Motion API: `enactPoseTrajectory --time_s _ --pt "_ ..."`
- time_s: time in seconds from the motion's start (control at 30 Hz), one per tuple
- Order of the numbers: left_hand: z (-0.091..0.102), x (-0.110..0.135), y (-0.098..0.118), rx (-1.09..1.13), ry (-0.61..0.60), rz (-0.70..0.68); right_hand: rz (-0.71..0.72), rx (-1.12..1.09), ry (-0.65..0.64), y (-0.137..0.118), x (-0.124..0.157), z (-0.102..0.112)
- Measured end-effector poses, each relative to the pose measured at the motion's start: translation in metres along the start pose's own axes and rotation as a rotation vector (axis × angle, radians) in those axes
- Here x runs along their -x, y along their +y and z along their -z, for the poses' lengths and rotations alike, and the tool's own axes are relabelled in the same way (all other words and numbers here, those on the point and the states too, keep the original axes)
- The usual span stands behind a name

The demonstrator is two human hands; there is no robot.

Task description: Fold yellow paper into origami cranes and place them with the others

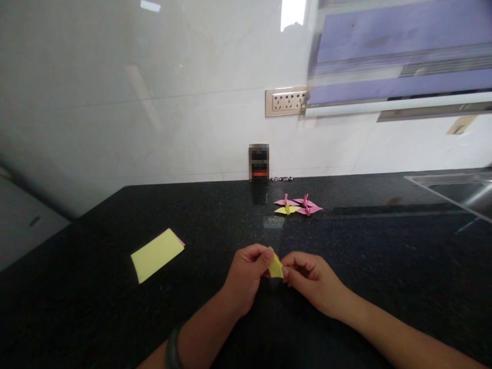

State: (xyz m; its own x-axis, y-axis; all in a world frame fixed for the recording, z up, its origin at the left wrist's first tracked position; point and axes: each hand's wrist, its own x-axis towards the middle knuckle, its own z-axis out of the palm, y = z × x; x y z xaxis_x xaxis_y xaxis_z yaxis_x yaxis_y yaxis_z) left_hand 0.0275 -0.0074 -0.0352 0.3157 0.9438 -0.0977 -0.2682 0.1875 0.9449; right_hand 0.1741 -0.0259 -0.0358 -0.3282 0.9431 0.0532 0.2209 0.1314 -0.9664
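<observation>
Between my two hands is a small folded piece of yellow paper (275, 267), held a little above the dark countertop. My left hand (248, 274) grips its left side, the thumb pressed on top. At its right edge, my right hand (313, 279) pinches the paper between thumb and forefinger. Further back stand several folded paper cranes: pink ones, such as the pink crane (306, 210) at the front right, and one yellow crane (287, 209). Off to the left lies a stack of yellow paper sheets (157, 255), with a pink edge showing beneath.
A phone-like upright object (259, 163), its face pixelated, leans at the wall beside a dark-and-white beaded strand (282, 179). A wall socket panel (286, 102) is above. The black speckled countertop (215, 215) meets a sink-like metal edge (453, 195) at right.
</observation>
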Motion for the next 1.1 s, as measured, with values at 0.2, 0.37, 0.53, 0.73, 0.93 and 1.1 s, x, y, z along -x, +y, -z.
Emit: enactPoseTrajectory --time_s 0.2,0.37,0.53,0.73,0.93,1.1 --pt "-0.002 0.0 0.004 -0.15 0.032 -0.092 0.073 0.176 0.064 0.0 0.001 0.0" --pt "-0.003 0.001 0.0 -0.232 0.122 -0.181 0.129 0.311 0.281 0.002 0.001 0.005" --pt "-0.002 0.005 -0.002 -0.53 0.084 -0.341 0.145 0.36 0.384 0.007 -0.001 0.008" --pt "-0.002 0.007 0.0 -0.756 0.027 -0.431 0.283 0.504 0.286 0.007 0.0 0.009" --pt "-0.003 0.007 0.003 -0.89 0.076 -0.53 0.489 0.617 0.163 0.004 0.0 0.012" --pt "-0.001 0.006 0.002 -0.863 0.075 -0.634 0.619 0.693 0.11 0.003 0.001 0.019"
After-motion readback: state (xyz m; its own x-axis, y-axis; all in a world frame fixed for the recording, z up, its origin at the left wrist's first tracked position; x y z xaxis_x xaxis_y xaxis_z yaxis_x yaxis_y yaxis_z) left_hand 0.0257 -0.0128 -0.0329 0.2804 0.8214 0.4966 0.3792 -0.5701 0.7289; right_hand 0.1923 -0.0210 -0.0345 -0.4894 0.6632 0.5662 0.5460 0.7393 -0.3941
